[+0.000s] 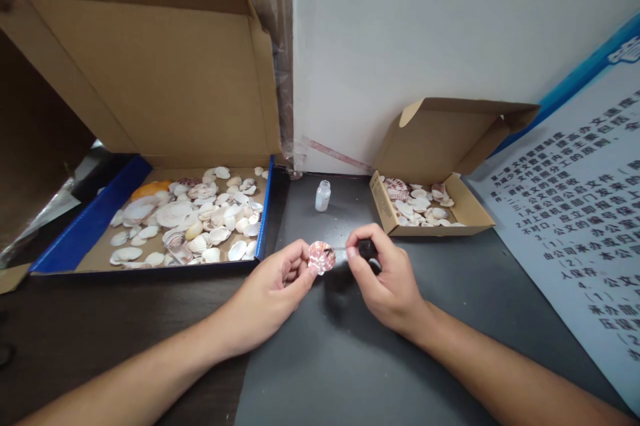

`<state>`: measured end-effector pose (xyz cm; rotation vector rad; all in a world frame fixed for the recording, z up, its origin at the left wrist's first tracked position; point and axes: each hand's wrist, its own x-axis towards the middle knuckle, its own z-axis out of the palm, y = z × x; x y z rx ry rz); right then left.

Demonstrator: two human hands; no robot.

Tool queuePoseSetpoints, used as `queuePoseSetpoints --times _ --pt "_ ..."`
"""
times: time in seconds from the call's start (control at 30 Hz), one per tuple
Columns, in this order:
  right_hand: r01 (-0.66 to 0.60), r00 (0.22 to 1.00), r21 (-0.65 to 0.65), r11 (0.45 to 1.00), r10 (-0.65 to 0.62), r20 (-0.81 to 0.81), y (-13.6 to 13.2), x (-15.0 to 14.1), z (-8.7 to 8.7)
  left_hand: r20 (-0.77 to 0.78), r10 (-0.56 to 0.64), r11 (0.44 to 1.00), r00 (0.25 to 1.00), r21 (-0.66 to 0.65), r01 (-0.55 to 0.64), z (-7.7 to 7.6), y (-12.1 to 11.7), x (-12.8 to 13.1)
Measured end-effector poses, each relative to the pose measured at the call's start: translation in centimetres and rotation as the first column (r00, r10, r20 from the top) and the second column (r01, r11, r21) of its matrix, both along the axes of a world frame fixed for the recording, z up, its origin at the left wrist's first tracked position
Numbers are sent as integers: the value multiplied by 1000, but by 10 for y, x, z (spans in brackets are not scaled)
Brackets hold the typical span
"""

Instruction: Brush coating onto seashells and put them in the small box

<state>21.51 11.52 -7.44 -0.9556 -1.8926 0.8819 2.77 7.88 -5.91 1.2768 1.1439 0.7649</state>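
A reddish-and-white scallop shell (321,257) is pinched between the thumb and fingers of my left hand (280,279). Facing it, my right hand (387,276) is closed around a black bottle cap (367,249). From the cap a thin, pale applicator stem (341,249) reaches toward the shell's right edge; whether its tip touches the shell I cannot tell. Beyond both hands a small clear bottle (323,197) stands upright without a cap, with whitish contents.
To the left, an open blue-edged cardboard box (265,213) holds many loose shells (200,213). A smaller open cardboard box (473,203) with shells stands at the back right. A printed sheet (575,233) slopes along the right side, and a white panel (400,26) rises behind the dark tabletop (320,373).
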Motion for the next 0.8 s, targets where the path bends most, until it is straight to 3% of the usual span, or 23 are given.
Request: queuePoseSetpoints --times 0.1,0.27,0.43,0.6,0.73,0.8 --pt "44 998 -17 999 -44 -47 1 0 1 -3 -6 1000 1000 8 6 0 -1 0" --pt "-117 993 -3 993 117 -8 -2 -1 1 -32 -19 999 999 39 20 -4 -2 0" --pt "42 999 -23 999 -42 -16 1 0 1 -4 -44 999 999 26 44 -4 -3 0" --pt "-58 998 17 998 58 -5 1 0 3 -29 -38 999 999 38 39 -5 -3 -1" --pt "40 999 1 999 -40 5 1 0 3 -60 -44 999 997 12 45 -6 -3 -1" --pt "12 1000 29 1000 -12 -19 0 0 3 -68 -47 999 997 14 48 -7 -3 -1"
